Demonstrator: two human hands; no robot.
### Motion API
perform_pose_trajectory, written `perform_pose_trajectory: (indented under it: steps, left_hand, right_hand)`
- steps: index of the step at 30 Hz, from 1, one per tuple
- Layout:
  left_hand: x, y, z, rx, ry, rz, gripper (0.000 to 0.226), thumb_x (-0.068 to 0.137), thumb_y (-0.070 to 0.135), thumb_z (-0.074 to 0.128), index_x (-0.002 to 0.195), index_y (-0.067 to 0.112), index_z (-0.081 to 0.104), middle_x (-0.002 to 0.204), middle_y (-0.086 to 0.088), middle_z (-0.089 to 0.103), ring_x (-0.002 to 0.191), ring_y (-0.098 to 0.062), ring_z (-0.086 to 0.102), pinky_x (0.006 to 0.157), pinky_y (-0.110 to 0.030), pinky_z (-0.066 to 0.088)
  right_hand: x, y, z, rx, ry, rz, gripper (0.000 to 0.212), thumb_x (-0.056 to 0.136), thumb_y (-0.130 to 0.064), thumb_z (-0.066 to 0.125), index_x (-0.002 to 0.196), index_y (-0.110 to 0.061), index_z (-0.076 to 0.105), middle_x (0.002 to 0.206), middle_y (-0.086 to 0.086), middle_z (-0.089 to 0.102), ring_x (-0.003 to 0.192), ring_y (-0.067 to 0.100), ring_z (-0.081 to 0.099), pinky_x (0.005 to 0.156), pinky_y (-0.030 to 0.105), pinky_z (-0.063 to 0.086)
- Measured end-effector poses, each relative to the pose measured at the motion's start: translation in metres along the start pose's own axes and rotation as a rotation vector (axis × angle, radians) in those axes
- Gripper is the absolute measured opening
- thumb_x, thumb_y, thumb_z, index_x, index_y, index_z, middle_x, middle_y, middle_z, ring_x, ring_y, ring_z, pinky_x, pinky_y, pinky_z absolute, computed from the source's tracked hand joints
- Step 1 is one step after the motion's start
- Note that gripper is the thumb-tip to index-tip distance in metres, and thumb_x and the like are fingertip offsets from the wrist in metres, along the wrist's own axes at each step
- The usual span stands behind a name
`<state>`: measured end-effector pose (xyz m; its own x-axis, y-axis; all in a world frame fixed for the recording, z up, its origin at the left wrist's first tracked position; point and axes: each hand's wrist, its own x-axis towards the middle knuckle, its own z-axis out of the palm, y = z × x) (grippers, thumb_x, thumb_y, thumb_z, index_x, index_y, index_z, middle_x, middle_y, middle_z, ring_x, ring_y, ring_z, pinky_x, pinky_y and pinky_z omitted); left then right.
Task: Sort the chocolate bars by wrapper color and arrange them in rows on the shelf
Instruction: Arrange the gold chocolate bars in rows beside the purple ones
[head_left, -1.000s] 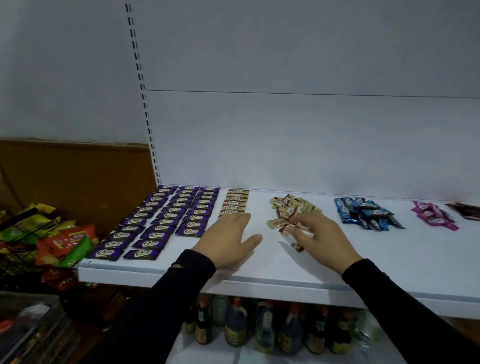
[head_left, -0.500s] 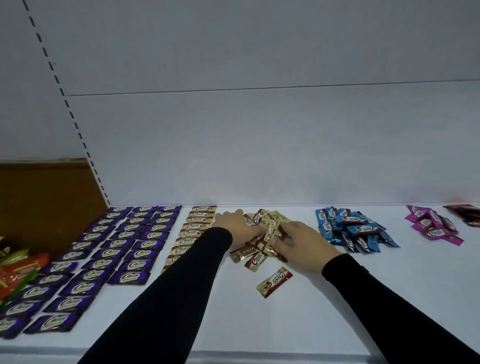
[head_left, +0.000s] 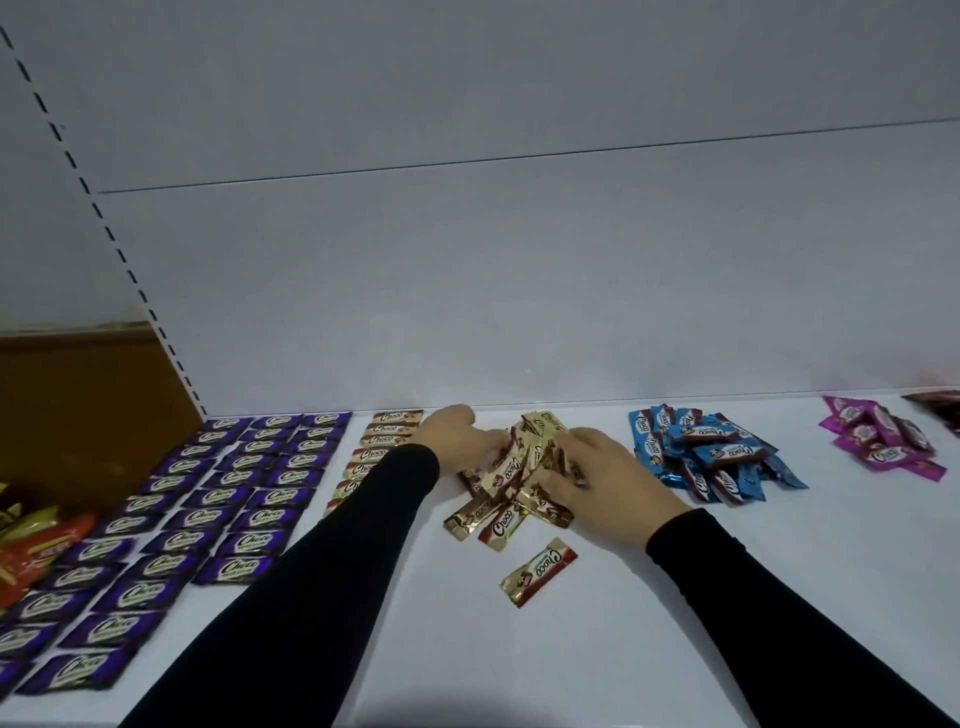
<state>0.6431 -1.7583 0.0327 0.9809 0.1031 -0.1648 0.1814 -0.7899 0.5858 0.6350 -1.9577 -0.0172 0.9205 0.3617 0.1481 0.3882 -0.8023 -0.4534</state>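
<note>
Both hands are buried in the gold pile (head_left: 524, 467), which serves as the landmark here. The left hand (head_left: 457, 439) comes at it from the left and rear, its fingers curled into the wrappers and gripping several gold bars. The right hand (head_left: 605, 478) closes on the pile from the right, its fingers bent over the bars and pinching a few against the thumb. So each grip is closed on gold bars, the two hands cupping the heap between them.

One stray bar (head_left: 538, 571) lies flat on the shelf (head_left: 675, 597), just in front of the pile and apart from both hands. Its long axis runs diagonally, near-left to far-right. It lies nearer the right hand, slightly toward the viewer from that wrist.

Left of the pile, touching the left sleeve, runs the started gold row (head_left: 392, 431), one column going from the back wall toward the front, partly hidden by the arm. The next bars probably go at its near end, which calls for the left hand. Farther left sit the purple rows (head_left: 234, 499), already laid out. Right of the pile is the blue heap (head_left: 706, 457), then the pink heap (head_left: 878, 439), both unsorted.
</note>
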Motion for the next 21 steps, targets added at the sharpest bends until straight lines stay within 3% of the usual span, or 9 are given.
perform_pose_trajectory:
  steps: [2, 4, 8, 10, 14, 16, 19, 21]
  left_hand:
    - [-0.002, 0.005, 0.002, 0.055, -0.02, -0.026, 0.052, 0.092, 0.055, 0.061, 0.114, 0.008, 0.059, 0.093, 0.002, 0.057, 0.089, -0.015, 0.054, 0.074, -0.029, 0.041]
    - [-0.004, 0.012, 0.008, 0.04, -0.072, -0.02, 0.058, 0.089, 0.054, 0.067, 0.121, 0.007, 0.058, 0.107, -0.003, 0.06, 0.095, -0.018, 0.057, 0.075, -0.027, 0.043]
    - [-0.004, 0.028, 0.023, -0.019, -0.114, 0.011, 0.035, 0.084, 0.041, 0.077, 0.088, 0.013, 0.056, 0.087, 0.0, 0.061, 0.074, -0.011, 0.056, 0.058, -0.023, 0.04]
    - [-0.004, 0.033, 0.028, 0.007, -0.109, 0.027, 0.038, 0.08, 0.039, 0.081, 0.09, 0.013, 0.056, 0.089, 0.0, 0.061, 0.079, -0.014, 0.057, 0.062, -0.023, 0.041]
    - [-0.005, 0.039, 0.036, 0.104, -0.06, 0.009, 0.053, 0.067, 0.045, 0.086, 0.1, 0.011, 0.064, 0.104, -0.008, 0.068, 0.09, -0.02, 0.066, 0.062, -0.025, 0.045]
    - [-0.003, 0.041, 0.038, 0.117, -0.061, 0.004, 0.045, 0.07, 0.04, 0.086, 0.094, 0.01, 0.064, 0.097, -0.006, 0.068, 0.086, -0.018, 0.065, 0.059, -0.023, 0.044]
    - [-0.005, 0.042, 0.037, 0.111, -0.059, 0.017, 0.031, 0.078, 0.028, 0.082, 0.078, 0.013, 0.055, 0.076, 0.0, 0.06, 0.07, -0.015, 0.058, 0.051, -0.021, 0.038]
    - [-0.006, 0.04, 0.037, 0.117, -0.022, 0.047, 0.024, 0.082, 0.022, 0.079, 0.083, 0.011, 0.058, 0.081, -0.002, 0.061, 0.078, -0.019, 0.061, 0.058, -0.023, 0.042]
  right_hand:
    - [-0.004, -0.001, -0.001, -0.098, 0.049, 0.024, 0.052, 0.092, -0.06, 0.044, 0.134, -0.03, 0.051, 0.127, -0.001, 0.05, 0.118, 0.02, 0.045, 0.101, 0.038, 0.04]
    - [-0.006, -0.003, -0.002, -0.154, 0.069, 0.038, 0.039, 0.092, -0.056, 0.047, 0.116, -0.027, 0.059, 0.113, 0.001, 0.053, 0.109, 0.021, 0.046, 0.094, 0.038, 0.041]
    - [-0.009, -0.01, -0.009, 0.056, 0.006, 0.022, 0.016, 0.093, -0.035, 0.056, 0.094, -0.02, 0.062, 0.094, 0.0, 0.061, 0.088, 0.017, 0.056, 0.08, 0.037, 0.05]
    - [-0.008, -0.009, -0.012, 0.125, -0.031, 0.026, 0.013, 0.09, -0.02, 0.054, 0.1, -0.019, 0.063, 0.095, 0.002, 0.067, 0.087, 0.018, 0.061, 0.079, 0.037, 0.053]
    - [-0.011, -0.008, -0.013, 0.287, -0.043, 0.085, 0.05, 0.087, -0.009, 0.049, 0.133, -0.028, 0.056, 0.119, -0.003, 0.066, 0.104, 0.013, 0.061, 0.092, 0.032, 0.053]
    - [-0.009, -0.007, -0.015, 0.297, -0.067, 0.083, 0.057, 0.091, -0.008, 0.048, 0.144, -0.028, 0.045, 0.13, -0.002, 0.06, 0.111, 0.013, 0.058, 0.096, 0.028, 0.05]
    - [-0.004, -0.004, -0.018, 0.298, -0.086, 0.047, 0.056, 0.094, -0.006, 0.046, 0.145, -0.029, 0.044, 0.134, -0.004, 0.059, 0.114, 0.013, 0.055, 0.095, 0.023, 0.046]
    - [-0.006, -0.005, -0.019, 0.311, -0.064, 0.038, 0.056, 0.092, -0.003, 0.045, 0.141, -0.029, 0.049, 0.126, -0.004, 0.06, 0.111, 0.014, 0.055, 0.09, 0.022, 0.045]
